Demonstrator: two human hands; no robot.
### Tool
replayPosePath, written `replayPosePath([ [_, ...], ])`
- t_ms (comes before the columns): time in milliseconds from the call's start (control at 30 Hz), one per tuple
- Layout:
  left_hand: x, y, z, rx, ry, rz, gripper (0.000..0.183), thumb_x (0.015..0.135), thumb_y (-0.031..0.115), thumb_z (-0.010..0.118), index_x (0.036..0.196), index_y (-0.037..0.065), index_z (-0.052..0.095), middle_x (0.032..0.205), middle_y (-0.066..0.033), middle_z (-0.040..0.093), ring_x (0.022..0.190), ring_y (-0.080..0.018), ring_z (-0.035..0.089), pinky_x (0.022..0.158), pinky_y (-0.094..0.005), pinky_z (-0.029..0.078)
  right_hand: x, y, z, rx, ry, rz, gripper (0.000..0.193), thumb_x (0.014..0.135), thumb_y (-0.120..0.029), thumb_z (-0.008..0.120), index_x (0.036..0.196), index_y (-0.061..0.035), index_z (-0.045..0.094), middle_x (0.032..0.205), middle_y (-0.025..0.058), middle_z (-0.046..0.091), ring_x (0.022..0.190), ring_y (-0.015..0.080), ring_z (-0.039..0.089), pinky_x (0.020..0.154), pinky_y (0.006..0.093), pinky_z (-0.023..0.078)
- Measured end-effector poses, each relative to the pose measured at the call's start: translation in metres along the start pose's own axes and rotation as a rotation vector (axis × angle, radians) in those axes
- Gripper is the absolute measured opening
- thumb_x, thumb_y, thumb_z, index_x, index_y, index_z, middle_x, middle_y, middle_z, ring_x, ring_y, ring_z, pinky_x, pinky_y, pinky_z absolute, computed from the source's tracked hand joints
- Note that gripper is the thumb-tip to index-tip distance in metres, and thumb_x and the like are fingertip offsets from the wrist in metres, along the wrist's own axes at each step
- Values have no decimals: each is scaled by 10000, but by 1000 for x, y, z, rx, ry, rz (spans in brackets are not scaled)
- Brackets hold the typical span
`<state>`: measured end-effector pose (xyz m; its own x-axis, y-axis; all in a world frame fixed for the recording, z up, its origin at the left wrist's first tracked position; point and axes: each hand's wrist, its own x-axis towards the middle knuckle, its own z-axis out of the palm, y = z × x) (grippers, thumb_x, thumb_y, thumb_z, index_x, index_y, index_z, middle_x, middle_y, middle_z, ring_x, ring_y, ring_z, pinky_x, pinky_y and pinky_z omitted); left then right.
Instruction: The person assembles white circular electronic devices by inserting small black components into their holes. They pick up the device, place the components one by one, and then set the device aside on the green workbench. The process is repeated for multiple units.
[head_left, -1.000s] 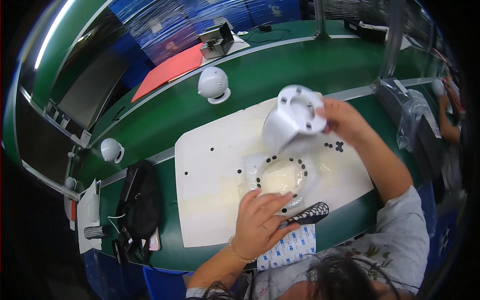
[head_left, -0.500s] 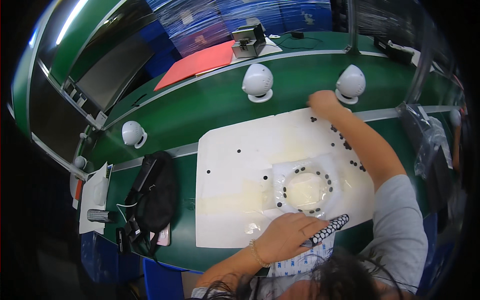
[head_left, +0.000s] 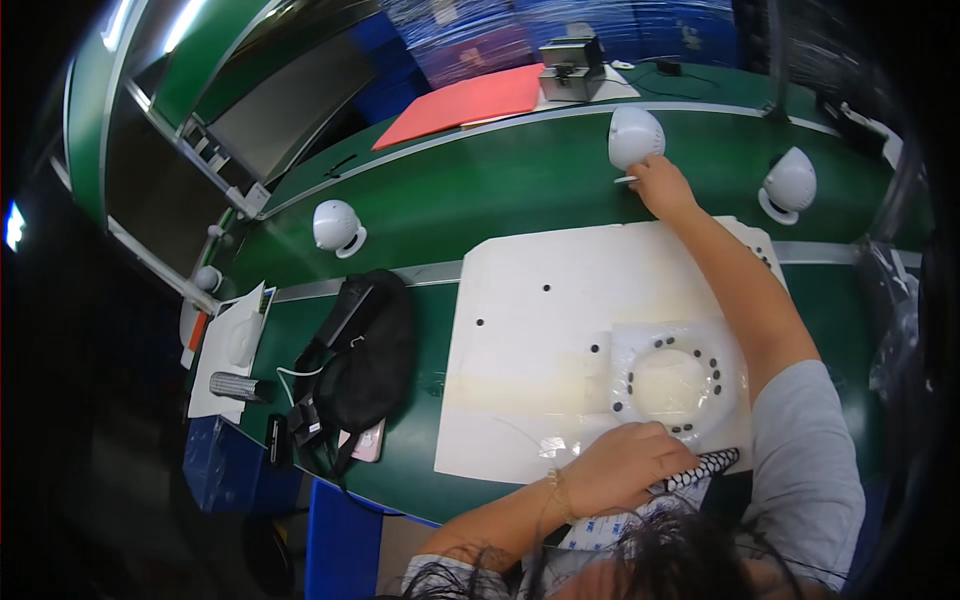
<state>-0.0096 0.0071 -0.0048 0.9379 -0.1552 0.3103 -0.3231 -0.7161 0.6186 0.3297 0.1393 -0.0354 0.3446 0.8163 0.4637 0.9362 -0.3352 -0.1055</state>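
My right hand [head_left: 664,188] reaches to the far side of the table, its fingers closed around the lower part of a white ball-shaped device [head_left: 634,137] on a round foot; the grip partly hides the foot. Near the front edge, my left hand [head_left: 628,464] is closed on a slim thing patterned in black and white [head_left: 708,467], whose exact kind I cannot tell. Beneath that hand lies a white sheet with blue print [head_left: 597,531]. Just beyond it, a translucent padded ring [head_left: 627,345] carries several small black discs around its opening, on a large white board [head_left: 530,380].
Two similar white devices stand at left [head_left: 338,228] and right [head_left: 790,184]. A black bag [head_left: 372,370] lies left of the board. Behind are a red sheet [head_left: 465,103] and a metal box [head_left: 571,75]. Loose black discs [head_left: 595,349] dot the board.
My right hand has left the board's far right edge and moved to the middle white device, taking hold of it. My left hand keeps its grip. The view has shifted left.
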Motion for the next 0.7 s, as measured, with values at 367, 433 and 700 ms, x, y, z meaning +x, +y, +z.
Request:
replayPosePath([
  [367, -2, 13, 1, 50, 84, 16, 481, 562, 9, 647, 1035, 83, 601, 910, -34, 615, 794, -224, 566, 703, -318, 448, -157, -32, -180, 1574, -218, 347, 229, 830, -197, 590, 919, 10, 548, 690, 47, 588, 520, 80, 570, 387, 209, 438],
  [433, -2, 18, -2, 25, 123, -2, 438, 565, 10, 657, 999, 70, 624, 845, -50, 624, 742, -237, 571, 660, -323, 454, -184, -46, -188, 1576, -319, 417, 223, 844, -192, 576, 940, 3, 523, 705, 57, 596, 505, 99, 577, 381, 211, 458],
  [700, 0, 24, -3, -217, 483, -215, 172, 707, 20, 690, 874, 21, 650, 695, -99, 599, 579, -199, 559, 548, -265, 427, -224, -53, -193, 1141, -289, 292, 366, 822, -272, 627, 1056, -26, 488, 882, 97, 600, 768, 152, 604, 598, 282, 493],
])
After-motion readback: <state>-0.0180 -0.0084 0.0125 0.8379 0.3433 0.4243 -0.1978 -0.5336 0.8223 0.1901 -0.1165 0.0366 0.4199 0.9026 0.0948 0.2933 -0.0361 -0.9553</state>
